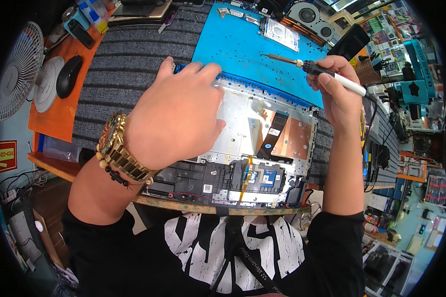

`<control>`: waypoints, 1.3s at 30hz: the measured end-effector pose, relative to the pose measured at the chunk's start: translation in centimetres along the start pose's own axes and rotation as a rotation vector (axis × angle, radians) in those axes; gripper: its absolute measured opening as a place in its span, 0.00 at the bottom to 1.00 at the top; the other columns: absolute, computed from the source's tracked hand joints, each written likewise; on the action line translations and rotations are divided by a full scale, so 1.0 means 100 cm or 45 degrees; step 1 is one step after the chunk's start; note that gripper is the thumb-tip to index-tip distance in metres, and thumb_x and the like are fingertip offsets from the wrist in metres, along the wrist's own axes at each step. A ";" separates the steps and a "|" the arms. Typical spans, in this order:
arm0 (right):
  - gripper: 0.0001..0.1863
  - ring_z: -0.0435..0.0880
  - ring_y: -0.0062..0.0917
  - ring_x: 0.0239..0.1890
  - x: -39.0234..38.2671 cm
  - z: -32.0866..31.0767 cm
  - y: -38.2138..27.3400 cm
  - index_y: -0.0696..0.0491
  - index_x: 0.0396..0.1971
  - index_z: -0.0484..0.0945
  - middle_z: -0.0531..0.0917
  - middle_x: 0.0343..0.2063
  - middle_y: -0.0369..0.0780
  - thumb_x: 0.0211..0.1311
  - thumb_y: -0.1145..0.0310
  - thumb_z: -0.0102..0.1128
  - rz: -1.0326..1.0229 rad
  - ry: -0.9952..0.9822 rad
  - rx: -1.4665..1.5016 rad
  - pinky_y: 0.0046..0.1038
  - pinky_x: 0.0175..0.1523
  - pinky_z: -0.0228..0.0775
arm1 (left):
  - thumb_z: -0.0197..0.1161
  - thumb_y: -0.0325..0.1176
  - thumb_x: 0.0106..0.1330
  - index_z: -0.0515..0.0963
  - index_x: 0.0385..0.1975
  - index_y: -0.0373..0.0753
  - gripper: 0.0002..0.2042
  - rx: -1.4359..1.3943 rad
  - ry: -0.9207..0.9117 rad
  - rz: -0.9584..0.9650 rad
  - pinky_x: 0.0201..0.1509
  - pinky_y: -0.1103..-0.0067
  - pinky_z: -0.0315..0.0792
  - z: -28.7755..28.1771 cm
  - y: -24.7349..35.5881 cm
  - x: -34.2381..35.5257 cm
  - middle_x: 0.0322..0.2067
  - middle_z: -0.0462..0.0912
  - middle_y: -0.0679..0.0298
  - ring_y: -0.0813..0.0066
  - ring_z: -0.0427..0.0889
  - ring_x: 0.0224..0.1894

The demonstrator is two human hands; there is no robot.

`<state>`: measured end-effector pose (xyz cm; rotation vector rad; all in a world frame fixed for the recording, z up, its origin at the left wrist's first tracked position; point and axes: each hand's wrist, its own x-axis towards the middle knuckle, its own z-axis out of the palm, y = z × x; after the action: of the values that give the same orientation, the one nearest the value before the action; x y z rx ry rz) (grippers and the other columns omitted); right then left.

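Note:
A laptop's lower case, stripped to its metal plate with the inside facing up, lies across the near edge of the table. My left hand reaches over its far left part, fingers spread and bent at the blue-lit far edge; what lies beneath the palm is hidden. In my right hand is a soldering iron with a black and white handle. Its thin tip points left, above a blue work mat dotted with small dark screws. A touchpad board with amber tape sits at the case's near side.
At the back are a hard drive and a cooling fan with copper piping. Ribbed grey matting runs along the left. Beyond it are a black mouse and a white fan. Cables hang at right.

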<state>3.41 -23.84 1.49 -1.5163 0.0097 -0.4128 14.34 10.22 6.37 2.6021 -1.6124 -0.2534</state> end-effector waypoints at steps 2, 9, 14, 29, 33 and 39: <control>0.15 0.87 0.23 0.38 0.001 0.004 0.006 0.61 0.53 0.85 0.90 0.40 0.42 0.68 0.78 0.74 0.024 -0.032 -0.006 0.26 0.46 0.80 | 0.75 0.41 0.72 0.89 0.60 0.34 0.22 0.003 0.010 -0.013 0.83 0.39 0.63 0.000 0.000 0.001 0.72 0.79 0.47 0.46 0.78 0.75; 0.15 0.85 0.18 0.36 -0.010 0.026 0.037 0.59 0.52 0.86 0.90 0.38 0.37 0.67 0.76 0.75 0.174 -0.109 -0.019 0.23 0.45 0.79 | 0.75 0.41 0.72 0.91 0.59 0.36 0.20 -0.017 -0.044 -0.041 0.83 0.41 0.64 -0.003 0.000 0.003 0.70 0.80 0.49 0.48 0.79 0.74; 0.14 0.85 0.16 0.39 -0.014 0.032 0.041 0.60 0.51 0.87 0.91 0.41 0.37 0.66 0.76 0.75 0.069 -0.131 -0.100 0.22 0.46 0.78 | 0.75 0.40 0.72 0.91 0.58 0.35 0.20 -0.036 -0.038 -0.047 0.82 0.43 0.64 -0.001 0.000 0.002 0.69 0.80 0.49 0.49 0.79 0.73; 0.12 0.86 0.17 0.39 -0.013 0.038 0.032 0.60 0.47 0.90 0.93 0.39 0.38 0.65 0.76 0.75 0.123 -0.140 -0.251 0.24 0.46 0.80 | 0.75 0.40 0.71 0.91 0.58 0.36 0.20 -0.072 0.037 0.008 0.78 0.46 0.67 0.000 -0.004 0.007 0.67 0.81 0.51 0.49 0.81 0.69; 0.12 0.86 0.17 0.39 -0.013 0.037 0.031 0.59 0.47 0.90 0.93 0.39 0.38 0.65 0.75 0.75 0.161 -0.121 -0.235 0.24 0.46 0.80 | 0.75 0.39 0.70 0.92 0.54 0.36 0.18 -0.079 0.077 0.015 0.75 0.49 0.69 0.001 -0.005 0.009 0.65 0.82 0.51 0.50 0.81 0.69; 0.12 0.87 0.17 0.39 -0.013 0.035 0.035 0.59 0.47 0.90 0.93 0.39 0.38 0.65 0.75 0.75 0.147 -0.142 -0.247 0.24 0.46 0.80 | 0.75 0.39 0.70 0.93 0.54 0.37 0.17 -0.068 0.082 0.016 0.75 0.50 0.69 0.001 -0.004 0.010 0.64 0.83 0.51 0.50 0.81 0.68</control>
<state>4.00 -20.09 -1.97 -1.7191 0.0508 -0.2397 15.10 9.56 6.07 2.5330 -1.5780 -0.2065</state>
